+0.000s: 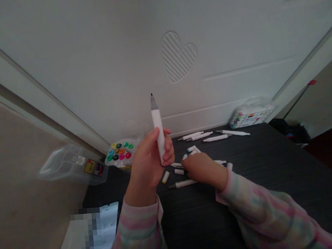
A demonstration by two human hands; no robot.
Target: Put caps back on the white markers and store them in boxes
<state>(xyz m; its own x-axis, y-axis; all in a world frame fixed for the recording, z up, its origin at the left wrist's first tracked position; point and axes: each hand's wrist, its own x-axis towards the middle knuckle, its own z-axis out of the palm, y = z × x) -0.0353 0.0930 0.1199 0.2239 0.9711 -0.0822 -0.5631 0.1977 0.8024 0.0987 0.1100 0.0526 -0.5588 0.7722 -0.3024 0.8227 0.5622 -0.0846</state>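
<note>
My left hand (149, 156) is closed around a white marker (158, 129) with a grey neck. The marker stands nearly upright, uncapped, its dark tip pointing up. Lower and to the right, my right hand (202, 167) reaches down among loose marker caps on the dark table (196, 214). Its fingers are bent together and partly hidden, so what they pinch cannot be made out. A white cap with a teal end (191, 149) lies just beyond it. A yellow-ended cap (166, 177) and a purple-ended cap (179, 172) lie between my hands, near an uncapped marker (185, 183).
Several uncapped markers (200, 136) lie towards the back. A case of colourful capped markers (119, 153) stands left, beside a clear plastic lid (71, 166). At the back right sits another marker pack (251, 113). A phone (106, 229) lies front left. A white panel (228, 39) rises behind.
</note>
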